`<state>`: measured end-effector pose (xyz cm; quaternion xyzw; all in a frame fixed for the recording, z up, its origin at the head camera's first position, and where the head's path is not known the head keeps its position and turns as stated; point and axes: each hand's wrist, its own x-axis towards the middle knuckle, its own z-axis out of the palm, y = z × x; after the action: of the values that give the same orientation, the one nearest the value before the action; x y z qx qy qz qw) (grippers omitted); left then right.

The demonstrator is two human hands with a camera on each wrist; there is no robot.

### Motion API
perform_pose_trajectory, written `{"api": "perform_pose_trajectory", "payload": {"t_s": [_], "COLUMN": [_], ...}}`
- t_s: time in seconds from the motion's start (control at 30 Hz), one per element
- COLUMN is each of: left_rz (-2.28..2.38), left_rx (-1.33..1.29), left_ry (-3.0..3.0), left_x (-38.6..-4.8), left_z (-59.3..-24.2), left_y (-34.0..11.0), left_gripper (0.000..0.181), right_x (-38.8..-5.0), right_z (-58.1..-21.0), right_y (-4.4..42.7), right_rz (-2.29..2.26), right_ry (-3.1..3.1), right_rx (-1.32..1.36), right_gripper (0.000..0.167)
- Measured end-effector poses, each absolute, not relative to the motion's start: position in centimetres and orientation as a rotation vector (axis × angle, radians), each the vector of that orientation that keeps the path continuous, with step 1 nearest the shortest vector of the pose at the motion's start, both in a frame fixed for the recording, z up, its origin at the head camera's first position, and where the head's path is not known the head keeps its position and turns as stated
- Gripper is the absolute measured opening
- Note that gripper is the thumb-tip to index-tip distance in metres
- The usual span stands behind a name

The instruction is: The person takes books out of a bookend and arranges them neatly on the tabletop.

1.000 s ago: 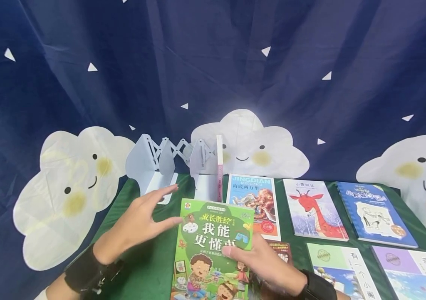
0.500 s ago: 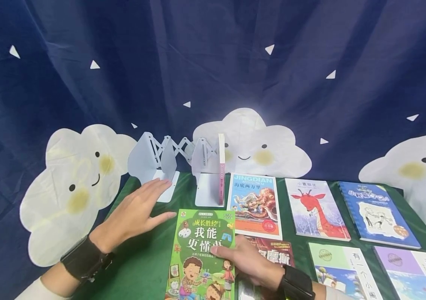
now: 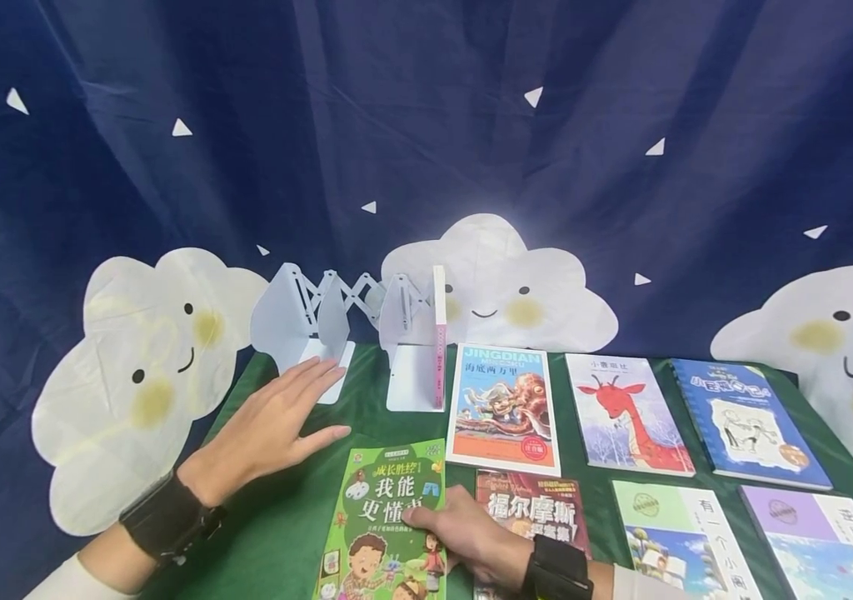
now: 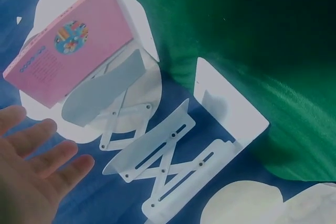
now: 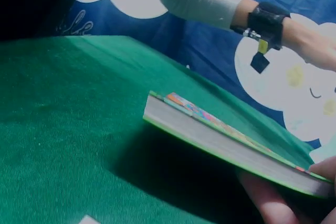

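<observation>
My right hand (image 3: 479, 537) pinches the right edge of a green children's book (image 3: 377, 533), thumb on the cover and fingers beneath. In the right wrist view this book (image 5: 226, 140) hangs tilted above the green cloth, its white page edges facing the camera. My left hand (image 3: 269, 429), fingers straight and thumb apart, holds nothing in front of a pale blue expandable book stand (image 3: 279, 312). A thin book with a pink spine (image 3: 440, 350) stands upright at the stand's right end. Its pink cover (image 4: 79, 45) shows in the left wrist view, beyond my left fingertips.
Several books lie flat on the green cloth (image 3: 261, 533) to the right: an octopus book (image 3: 505, 408), a giraffe book (image 3: 632, 417), a blue book (image 3: 752, 425), a dark red book (image 3: 531, 508) and two pale-covered ones. Behind hangs a dark blue curtain (image 3: 426, 125) with clouds.
My right hand has drawn the green book down and left, uncovering more of the dark red book. The left hand has lowered slightly, its fingers closer together.
</observation>
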<state>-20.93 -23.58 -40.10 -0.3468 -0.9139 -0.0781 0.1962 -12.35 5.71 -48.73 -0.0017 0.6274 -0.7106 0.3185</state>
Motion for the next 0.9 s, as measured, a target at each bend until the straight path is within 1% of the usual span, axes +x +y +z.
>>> {"api": "perform_pose_trajectory", "payload": {"t_s": [0.27,0.47,0.7,0.9], "left_rz": [-0.229,-0.242,-0.247,-0.247], "left_rx": [-0.972,-0.957,-0.978,-0.986], "left_ry": [-2.577,-2.582,-2.578,-2.561], "left_x": [-20.8,-20.9,-21.1,-21.2], "left_z": [-40.2,-40.1,-40.1,-40.0], "left_y": [-23.4,-23.4,-23.0,-22.5], "left_gripper": [0.077,0.079,0.078,0.077], "right_x": [-12.0,-12.1,-12.5,-12.7], "right_z": [-48.0,-46.5,-45.9,-45.5], "right_y": [5.8,7.2,8.0,8.1], "right_rz": [-1.653,-1.391,-1.292,-1.070], "right_ry": [1.881,1.962,1.944,2.148], "right_rx": [0.012,-0.040,-0.214,-0.330], "right_gripper": [0.023,0.038,0.040,0.052]}}
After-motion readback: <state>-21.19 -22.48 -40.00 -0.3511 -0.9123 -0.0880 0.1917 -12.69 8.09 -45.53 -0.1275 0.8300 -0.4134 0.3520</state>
